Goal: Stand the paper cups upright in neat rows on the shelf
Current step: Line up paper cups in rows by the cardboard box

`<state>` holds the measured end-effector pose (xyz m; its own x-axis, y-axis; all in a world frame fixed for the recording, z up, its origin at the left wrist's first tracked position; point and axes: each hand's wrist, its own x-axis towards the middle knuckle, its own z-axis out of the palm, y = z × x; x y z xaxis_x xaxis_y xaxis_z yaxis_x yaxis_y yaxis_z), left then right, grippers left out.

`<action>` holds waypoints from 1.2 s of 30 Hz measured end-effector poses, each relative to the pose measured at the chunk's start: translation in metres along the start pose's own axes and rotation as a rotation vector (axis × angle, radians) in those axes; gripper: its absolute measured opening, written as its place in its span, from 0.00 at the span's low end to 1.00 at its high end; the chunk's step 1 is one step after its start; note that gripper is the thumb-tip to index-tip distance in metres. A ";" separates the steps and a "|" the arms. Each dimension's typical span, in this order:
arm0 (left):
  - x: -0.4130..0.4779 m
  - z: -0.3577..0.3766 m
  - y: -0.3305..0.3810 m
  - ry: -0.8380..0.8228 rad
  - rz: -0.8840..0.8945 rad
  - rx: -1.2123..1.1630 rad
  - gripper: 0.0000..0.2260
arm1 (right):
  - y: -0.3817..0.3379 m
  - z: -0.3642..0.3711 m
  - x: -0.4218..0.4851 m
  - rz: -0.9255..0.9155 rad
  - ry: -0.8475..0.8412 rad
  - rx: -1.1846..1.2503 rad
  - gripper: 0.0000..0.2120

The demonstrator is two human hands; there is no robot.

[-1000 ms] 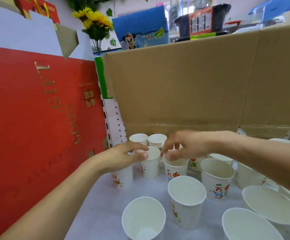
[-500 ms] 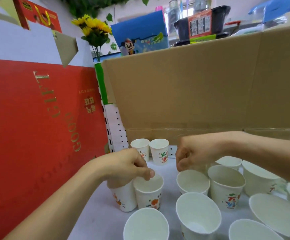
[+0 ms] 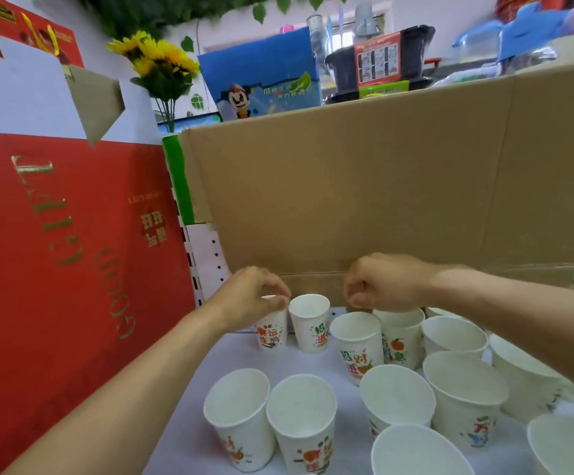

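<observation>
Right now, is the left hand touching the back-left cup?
Touching. The head view shows the left hand with its fingertips pinched on the rim of the back-left cup, no gap between them.

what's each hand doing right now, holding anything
Left hand: fingers pinched on the rim of the back-left cup.
Right hand: curled shut above a back-row cup; grip cannot be told.
</observation>
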<state>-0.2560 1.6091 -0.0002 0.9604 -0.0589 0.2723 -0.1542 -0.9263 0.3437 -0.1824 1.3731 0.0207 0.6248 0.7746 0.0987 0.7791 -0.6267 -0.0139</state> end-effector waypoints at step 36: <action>0.026 0.029 0.041 -0.001 0.371 0.295 0.14 | 0.032 -0.019 -0.035 0.121 -0.001 -0.004 0.09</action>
<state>-0.2307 1.5591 -0.0052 0.8530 -0.4064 0.3276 -0.4149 -0.9087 -0.0471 -0.1804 1.3238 0.0361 0.7141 0.6936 0.0953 0.6981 -0.7157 -0.0221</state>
